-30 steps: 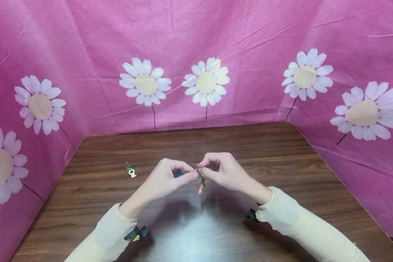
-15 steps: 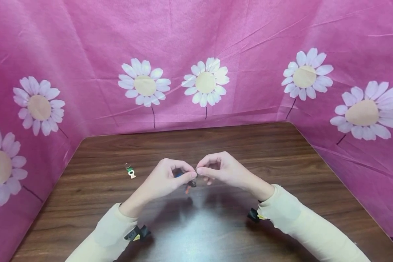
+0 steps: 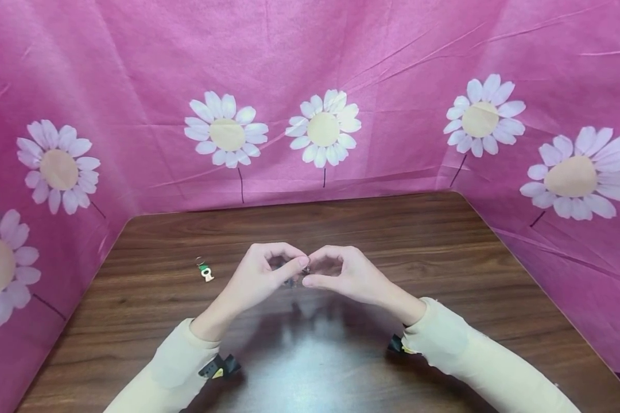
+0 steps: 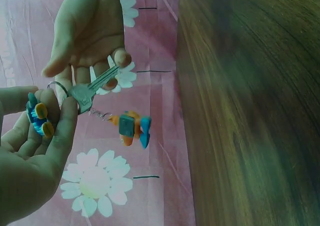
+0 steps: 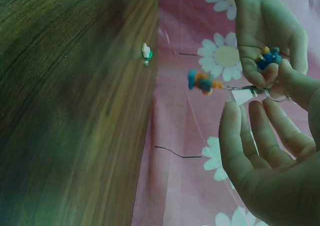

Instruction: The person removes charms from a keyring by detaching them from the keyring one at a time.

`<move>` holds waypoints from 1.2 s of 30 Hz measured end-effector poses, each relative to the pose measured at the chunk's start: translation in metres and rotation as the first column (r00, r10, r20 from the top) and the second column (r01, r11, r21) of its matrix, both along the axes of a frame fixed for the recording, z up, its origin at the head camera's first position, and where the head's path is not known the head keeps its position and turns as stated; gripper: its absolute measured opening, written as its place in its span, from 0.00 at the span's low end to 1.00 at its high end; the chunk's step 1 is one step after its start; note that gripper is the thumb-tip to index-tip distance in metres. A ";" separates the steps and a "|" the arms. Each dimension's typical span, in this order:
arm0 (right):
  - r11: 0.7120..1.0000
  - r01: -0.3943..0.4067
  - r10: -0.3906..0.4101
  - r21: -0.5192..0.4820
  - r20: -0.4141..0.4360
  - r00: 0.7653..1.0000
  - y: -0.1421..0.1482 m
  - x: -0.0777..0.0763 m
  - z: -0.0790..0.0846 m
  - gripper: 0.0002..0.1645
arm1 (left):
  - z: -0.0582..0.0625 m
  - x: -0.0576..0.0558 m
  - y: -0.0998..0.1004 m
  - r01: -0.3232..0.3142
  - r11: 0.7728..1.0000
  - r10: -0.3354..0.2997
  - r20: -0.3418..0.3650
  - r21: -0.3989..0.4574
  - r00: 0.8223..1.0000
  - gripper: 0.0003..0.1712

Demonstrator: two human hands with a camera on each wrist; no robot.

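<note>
My left hand pinches a key ring between thumb and fingers near the table's middle. In the left wrist view a silver key sticks out from the ring, and an orange figure charm with blue feet dangles by a small chain. A blue figure charm with yellow parts lies against the left fingers. My right hand is close beside the ring, its index fingertip right at it and its thumb apart from the index. In the right wrist view its fingers are loosely bent.
A green and white figure keychain lies on the brown wooden table, left of the hands. Pink cloth with white daisies hangs along the back and both sides.
The right thumb and index have parted from their pinch at the ring. Both hands' fingertips have shifted slightly, and the orange charm has swung left, now mostly hidden in the head view.
</note>
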State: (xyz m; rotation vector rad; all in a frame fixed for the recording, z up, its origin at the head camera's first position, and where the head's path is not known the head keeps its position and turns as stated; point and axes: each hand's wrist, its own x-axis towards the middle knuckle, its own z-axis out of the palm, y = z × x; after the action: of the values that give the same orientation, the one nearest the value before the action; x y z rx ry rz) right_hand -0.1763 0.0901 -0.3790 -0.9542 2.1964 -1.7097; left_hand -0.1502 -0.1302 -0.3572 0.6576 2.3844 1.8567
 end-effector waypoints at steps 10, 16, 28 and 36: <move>0.998 0.006 -0.016 -0.056 -0.185 0.983 0.001 -0.005 -0.007 0.06 | -0.001 0.001 -0.005 -0.016 0.999 0.014 -0.055 -0.044 0.998 0.07; 0.997 0.043 -0.057 -0.062 -0.250 0.967 0.006 -0.005 -0.005 0.09 | -0.002 0.001 -0.008 -0.047 0.993 0.030 -0.160 -0.106 0.987 0.07; 0.999 -0.019 0.012 -0.027 -0.264 0.964 0.007 -0.006 0.004 0.06 | -0.006 0.004 -0.004 -0.019 0.996 0.003 -0.197 -0.083 0.980 0.03; 1.000 0.009 -0.014 -0.020 -0.245 0.969 0.008 -0.005 0.005 0.07 | -0.007 0.006 -0.001 -0.062 0.990 0.025 -0.270 -0.130 0.963 0.03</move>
State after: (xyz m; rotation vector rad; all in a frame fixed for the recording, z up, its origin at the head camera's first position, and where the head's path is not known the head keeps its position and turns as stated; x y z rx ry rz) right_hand -0.1817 0.0979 -0.3741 -1.2198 2.3422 -1.7003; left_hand -0.1444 -0.1307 -0.3637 0.9016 2.6829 1.6945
